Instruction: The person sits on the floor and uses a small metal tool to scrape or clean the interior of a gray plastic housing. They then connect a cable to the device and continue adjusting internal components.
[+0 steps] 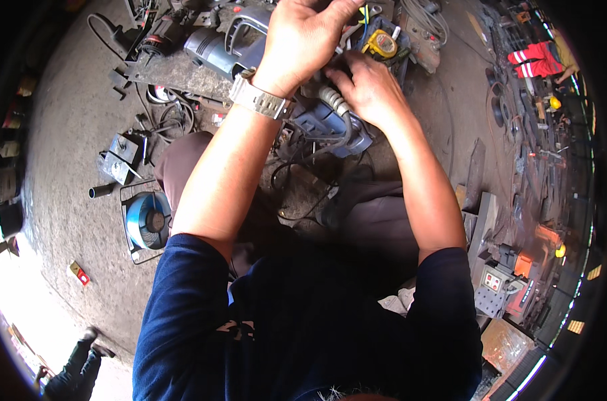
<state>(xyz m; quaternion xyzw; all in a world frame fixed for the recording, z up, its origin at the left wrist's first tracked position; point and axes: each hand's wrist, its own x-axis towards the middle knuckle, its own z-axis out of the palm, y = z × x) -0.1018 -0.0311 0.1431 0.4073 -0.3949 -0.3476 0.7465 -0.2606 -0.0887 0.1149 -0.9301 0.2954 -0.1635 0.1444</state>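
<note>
Two hands worked close together at the top of the head view. The left hand (302, 41), with a metal wristwatch (259, 99) on its wrist, was curled downward with fingers bent over the top of a blue-grey power tool (330, 123); what its fingertips pinched could not be told, since they were hidden at the frame's edge. The right hand (365, 88) lay just beside it, fingers bent and pressed onto the tool's body near a ribbed grey cable sleeve (331, 100). The tool sat on the concrete floor (69, 134) directly in front of the person's knees, between the two forearms. One yellow tape measure (382, 44) lay touching the far side of the tool, just beyond the right hand. A second grey power tool (226, 43) with a loop handle rested to the left, upon a flat metal plate (176, 73). One blue round spool in a wire frame (147, 220) stood near the left elbow. One short dark pipe (101, 191) lay beside it. One small red and yellow box (79, 273) lay apart, lower left. A grey control box (496, 284) stood at the right.
</note>
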